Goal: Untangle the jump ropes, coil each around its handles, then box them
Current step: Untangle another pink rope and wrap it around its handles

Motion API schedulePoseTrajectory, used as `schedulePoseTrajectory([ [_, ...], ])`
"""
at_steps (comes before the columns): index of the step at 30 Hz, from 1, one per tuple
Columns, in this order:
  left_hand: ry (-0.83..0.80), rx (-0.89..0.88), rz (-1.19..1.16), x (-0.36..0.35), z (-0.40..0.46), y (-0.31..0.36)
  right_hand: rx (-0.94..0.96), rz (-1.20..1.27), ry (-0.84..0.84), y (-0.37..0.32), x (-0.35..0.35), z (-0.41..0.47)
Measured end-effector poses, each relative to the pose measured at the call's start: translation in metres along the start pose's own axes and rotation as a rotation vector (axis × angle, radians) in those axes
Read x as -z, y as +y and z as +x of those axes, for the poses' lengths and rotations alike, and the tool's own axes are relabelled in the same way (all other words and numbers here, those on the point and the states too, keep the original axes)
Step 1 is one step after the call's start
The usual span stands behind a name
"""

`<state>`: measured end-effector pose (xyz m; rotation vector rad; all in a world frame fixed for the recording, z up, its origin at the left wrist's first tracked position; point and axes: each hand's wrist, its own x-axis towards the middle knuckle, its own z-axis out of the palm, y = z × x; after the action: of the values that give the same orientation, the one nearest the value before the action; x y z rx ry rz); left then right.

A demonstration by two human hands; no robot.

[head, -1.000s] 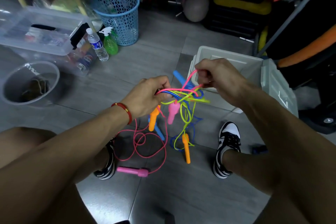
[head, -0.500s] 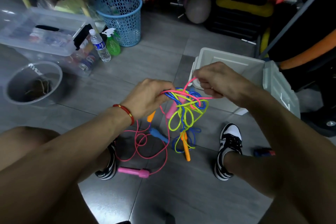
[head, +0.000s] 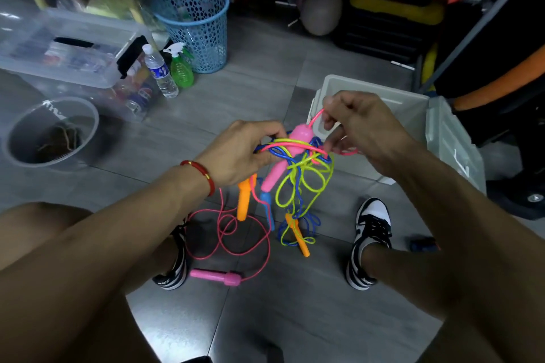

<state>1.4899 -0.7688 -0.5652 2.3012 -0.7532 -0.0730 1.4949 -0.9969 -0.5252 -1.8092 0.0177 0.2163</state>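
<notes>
A knot of pink, blue and yellow-green jump ropes (head: 298,165) hangs between my hands above the floor. My left hand (head: 241,153) grips the knot's left side. My right hand (head: 354,124) pinches the pink cord just above a pink handle (head: 286,156) that sticks up through the knot. Two orange handles (head: 244,200) (head: 298,234) and a blue handle (head: 267,209) dangle below. The other pink handle (head: 216,276) lies on the floor with loose pink cord (head: 236,233). The open white box (head: 383,127) stands behind my right hand.
My two shoes (head: 368,242) (head: 174,262) flank the ropes on the grey tiles. At the left are a clear tub (head: 50,130), a clear storage bin (head: 67,47), a water bottle (head: 159,71), a green spray bottle (head: 181,68) and a blue mesh basket (head: 194,23).
My right hand has pulled the pink cord up and the pink handle has risen through the knot. The blue handle now hangs lower. My left hand kept its hold.
</notes>
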Motion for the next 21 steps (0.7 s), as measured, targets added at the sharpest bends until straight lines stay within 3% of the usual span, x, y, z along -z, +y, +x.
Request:
schedulePoseTrajectory([
  [5, -0.078, -0.122, 0.069, -0.005, -0.003, -0.008, -0.023, 0.251, 0.095, -0.011, 0.021, 0.008],
  [9, -0.057, -0.115, 0.054, -0.005, -0.004, -0.004, -0.047, 0.239, 0.149, -0.005, 0.023, 0.013],
  [11, -0.049, -0.090, 0.015, -0.004, -0.004, 0.000, -0.087, 0.137, 0.124, 0.004, 0.019, 0.020],
  [14, -0.044, -0.011, -0.073, -0.005, -0.006, 0.002, -0.069, -0.290, 0.094, 0.014, 0.014, 0.024],
  [19, -0.029, 0.086, -0.224, -0.008, -0.003, -0.003, -0.094, -0.458, -0.439, 0.023, -0.007, 0.010],
  [21, -0.014, 0.095, -0.244, -0.007, -0.002, -0.005, -0.090, -0.402, -0.580, 0.025, -0.012, 0.005],
])
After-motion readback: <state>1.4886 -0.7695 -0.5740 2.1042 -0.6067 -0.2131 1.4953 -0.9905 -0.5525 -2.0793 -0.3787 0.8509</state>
